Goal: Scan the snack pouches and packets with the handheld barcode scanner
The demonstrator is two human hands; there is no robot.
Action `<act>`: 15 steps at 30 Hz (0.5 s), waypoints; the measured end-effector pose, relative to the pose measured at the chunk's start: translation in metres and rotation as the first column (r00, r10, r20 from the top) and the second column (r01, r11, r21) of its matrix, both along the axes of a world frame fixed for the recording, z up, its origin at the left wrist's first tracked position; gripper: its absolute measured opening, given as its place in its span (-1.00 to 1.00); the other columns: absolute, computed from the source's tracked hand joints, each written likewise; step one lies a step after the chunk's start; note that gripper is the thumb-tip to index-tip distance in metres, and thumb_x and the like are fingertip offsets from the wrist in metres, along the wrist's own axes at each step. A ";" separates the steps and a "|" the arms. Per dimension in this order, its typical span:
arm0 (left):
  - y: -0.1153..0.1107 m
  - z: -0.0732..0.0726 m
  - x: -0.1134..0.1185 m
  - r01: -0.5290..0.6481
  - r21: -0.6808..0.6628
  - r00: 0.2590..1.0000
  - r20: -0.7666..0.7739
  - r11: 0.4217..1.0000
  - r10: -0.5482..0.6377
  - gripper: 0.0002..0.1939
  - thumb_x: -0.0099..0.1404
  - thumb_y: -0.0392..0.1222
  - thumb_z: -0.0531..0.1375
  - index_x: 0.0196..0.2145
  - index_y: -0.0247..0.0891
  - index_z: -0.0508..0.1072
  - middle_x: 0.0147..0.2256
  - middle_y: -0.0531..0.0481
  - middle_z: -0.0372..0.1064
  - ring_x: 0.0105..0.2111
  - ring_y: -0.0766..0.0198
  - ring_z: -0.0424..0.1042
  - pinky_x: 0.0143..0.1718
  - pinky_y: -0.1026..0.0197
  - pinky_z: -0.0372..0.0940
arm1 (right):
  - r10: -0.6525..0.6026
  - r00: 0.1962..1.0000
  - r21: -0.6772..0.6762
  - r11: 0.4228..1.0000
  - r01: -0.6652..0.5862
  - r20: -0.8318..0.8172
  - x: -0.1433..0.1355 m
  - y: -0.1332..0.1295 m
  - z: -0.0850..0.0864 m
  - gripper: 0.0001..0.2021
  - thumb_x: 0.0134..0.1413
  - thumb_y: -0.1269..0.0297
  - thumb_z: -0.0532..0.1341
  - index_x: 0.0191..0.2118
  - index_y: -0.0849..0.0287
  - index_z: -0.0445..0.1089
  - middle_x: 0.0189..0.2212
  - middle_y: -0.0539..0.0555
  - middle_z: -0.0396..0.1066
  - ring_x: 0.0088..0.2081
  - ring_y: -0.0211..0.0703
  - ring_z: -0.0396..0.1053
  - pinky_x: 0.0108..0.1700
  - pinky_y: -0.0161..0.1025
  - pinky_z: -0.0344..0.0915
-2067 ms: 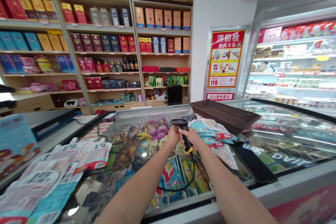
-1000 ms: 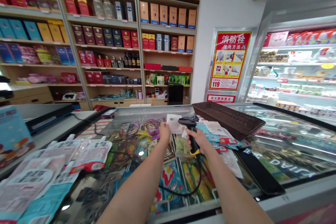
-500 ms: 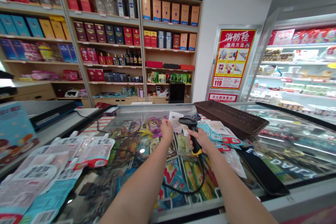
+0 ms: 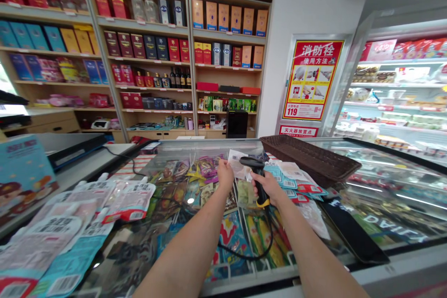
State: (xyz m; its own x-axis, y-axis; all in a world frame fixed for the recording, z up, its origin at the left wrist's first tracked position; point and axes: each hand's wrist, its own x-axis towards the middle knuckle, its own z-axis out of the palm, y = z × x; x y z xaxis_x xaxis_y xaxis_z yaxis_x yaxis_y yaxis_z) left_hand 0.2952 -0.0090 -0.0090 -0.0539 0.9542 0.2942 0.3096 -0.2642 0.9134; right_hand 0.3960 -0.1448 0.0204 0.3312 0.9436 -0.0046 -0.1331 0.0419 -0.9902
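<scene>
My right hand is wrapped round the handle of a black barcode scanner with a yellow tip at its base. The scanner's black cable loops down over the freezer's glass top. My left hand pinches the edge of a pale packet with a dark printed patch, right in front of the scanner head. Just right of the scanner, several spouted pouches in pink, blue and red lie heaped. More such pouches are spread on the left.
A brown wicker basket sits at the back right of the freezer. A black flat panel lies along its right side. Packaged frozen goods show through the glass. Shelves of boxes stand behind, with a lit fridge to the right.
The view has shifted slightly, so everything sits a little lower and further right. Both hands keep their holds on the packet and the scanner.
</scene>
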 end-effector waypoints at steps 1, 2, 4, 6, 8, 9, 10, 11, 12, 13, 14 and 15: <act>0.001 -0.002 0.000 -0.008 -0.010 1.000 0.008 1.000 0.008 -0.90 0.21 -0.40 0.06 -0.39 -0.23 0.29 -0.40 -0.02 0.37 -0.30 0.22 0.41 -0.19 0.21 0.24 | 0.006 1.000 -0.003 1.000 -0.006 -0.001 -0.001 0.000 0.000 -0.64 -0.25 0.07 0.38 -0.51 0.18 0.24 -0.70 -0.12 0.26 -0.73 -0.38 0.19 -0.70 -0.37 0.23; 0.001 -0.003 0.000 -0.015 -0.027 1.000 0.017 1.000 0.016 -0.90 0.21 -0.40 0.07 -0.39 -0.24 0.29 -0.40 -0.03 0.38 -0.30 0.22 0.41 -0.19 0.21 0.24 | 0.015 1.000 -0.011 1.000 -0.015 -0.006 -0.003 0.000 0.000 -0.64 -0.25 0.06 0.38 -0.52 0.18 0.23 -0.71 -0.12 0.25 -0.73 -0.38 0.18 -0.70 -0.37 0.23; 0.002 -0.006 -0.002 -0.027 -0.068 0.999 0.034 0.997 0.029 -0.90 0.21 -0.39 0.07 -0.41 -0.24 0.29 -0.41 -0.04 0.38 -0.30 0.22 0.42 -0.20 0.21 0.25 | 0.045 0.999 -0.037 0.998 -0.046 -0.025 -0.008 0.002 -0.003 -0.63 -0.23 0.05 0.37 -0.55 0.18 0.22 -0.74 -0.12 0.23 -0.74 -0.38 0.16 -0.70 -0.38 0.21; 0.004 -0.006 -0.008 -0.033 -0.094 0.998 0.047 0.995 0.038 -0.91 0.20 -0.38 0.07 -0.42 -0.25 0.29 -0.41 -0.06 0.39 -0.30 0.21 0.43 -0.20 0.21 0.26 | 0.086 0.995 -0.055 0.995 -0.089 -0.053 -0.015 0.006 -0.008 -0.64 -0.19 0.05 0.35 -0.56 0.19 0.23 -0.75 -0.11 0.22 -0.74 -0.38 0.16 -0.69 -0.37 0.21; 0.007 -0.005 -0.021 -0.043 -0.090 0.997 0.056 0.995 0.048 -0.92 0.18 -0.38 0.08 -0.42 -0.25 0.31 -0.40 -0.06 0.39 -0.29 0.20 0.43 -0.20 0.20 0.26 | 0.126 0.989 -0.047 0.990 -0.130 -0.078 -0.023 0.011 -0.012 -0.67 -0.16 0.07 0.34 -0.53 0.19 0.25 -0.74 -0.10 0.25 -0.74 -0.37 0.18 -0.68 -0.37 0.22; 0.009 -0.004 -0.031 -0.053 -0.079 0.997 0.060 0.996 0.058 -0.93 0.17 -0.37 0.09 -0.41 -0.26 0.32 -0.40 -0.07 0.39 -0.29 0.20 0.43 -0.20 0.20 0.27 | 0.144 0.986 -0.041 0.988 -0.148 -0.088 -0.029 0.014 -0.013 -0.68 -0.16 0.08 0.34 -0.50 0.19 0.26 -0.73 -0.09 0.27 -0.73 -0.36 0.19 -0.68 -0.37 0.22; 0.011 -0.003 -0.042 -0.067 -0.067 0.995 0.064 0.996 0.071 -0.93 0.17 -0.37 0.08 -0.41 -0.26 0.33 -0.39 -0.07 0.40 -0.29 0.20 0.43 -0.20 0.20 0.27 | 0.163 0.982 -0.038 0.985 -0.167 -0.097 -0.035 0.016 -0.013 -0.69 -0.16 0.08 0.34 -0.48 0.19 0.26 -0.72 -0.09 0.29 -0.73 -0.36 0.19 -0.68 -0.37 0.22; 0.013 -0.002 -0.055 -0.086 -0.054 0.994 0.068 0.995 0.089 -0.93 0.17 -0.37 0.08 -0.40 -0.27 0.34 -0.38 -0.07 0.40 -0.29 0.20 0.43 -0.20 0.20 0.27 | 0.177 0.979 -0.034 0.983 -0.181 -0.105 -0.042 0.018 -0.012 -0.69 -0.15 0.09 0.34 -0.47 0.19 0.27 -0.71 -0.09 0.29 -0.74 -0.36 0.20 -0.68 -0.37 0.22; 0.015 -0.002 -0.070 -0.108 -0.043 0.991 0.071 0.993 0.111 -0.92 0.17 -0.37 0.07 -0.39 -0.27 0.35 -0.38 -0.08 0.41 -0.29 0.20 0.43 -0.21 0.20 0.28 | 0.191 0.975 -0.036 0.980 -0.196 -0.110 -0.050 0.020 -0.010 -0.69 -0.15 0.09 0.34 -0.48 0.19 0.26 -0.72 -0.09 0.29 -0.74 -0.36 0.19 -0.69 -0.36 0.21; 0.018 -0.001 -0.087 -0.134 -0.032 0.988 0.076 0.990 0.136 -0.90 0.18 -0.37 0.07 -0.38 -0.28 0.36 -0.37 -0.08 0.41 -0.30 0.20 0.44 -0.22 0.20 0.28 | 0.204 0.972 -0.038 0.977 -0.210 -0.116 -0.058 0.022 -0.008 -0.69 -0.14 0.09 0.34 -0.49 0.19 0.26 -0.72 -0.09 0.29 -0.75 -0.36 0.19 -0.69 -0.36 0.21; 0.020 -0.002 -0.104 -0.167 -0.019 0.982 0.082 0.986 0.168 -0.89 0.17 -0.37 0.06 -0.36 -0.28 0.38 -0.38 -0.08 0.42 -0.32 0.20 0.44 -0.23 0.20 0.29 | 0.214 0.969 -0.036 0.975 -0.220 -0.125 -0.068 0.023 -0.005 -0.70 -0.14 0.10 0.34 -0.50 0.18 0.25 -0.73 -0.10 0.28 -0.75 -0.36 0.18 -0.70 -0.37 0.20; 0.023 -0.002 -0.122 -0.206 -0.003 0.975 0.083 0.979 0.206 -0.87 0.17 -0.37 0.06 -0.35 -0.29 0.39 -0.38 -0.08 0.43 -0.34 0.20 0.44 -0.25 0.20 0.30 | 0.222 0.966 -0.031 0.973 -0.227 -0.134 -0.078 0.025 -0.003 -0.70 -0.14 0.12 0.34 -0.51 0.18 0.24 -0.73 -0.10 0.28 -0.75 -0.36 0.18 -0.71 -0.37 0.19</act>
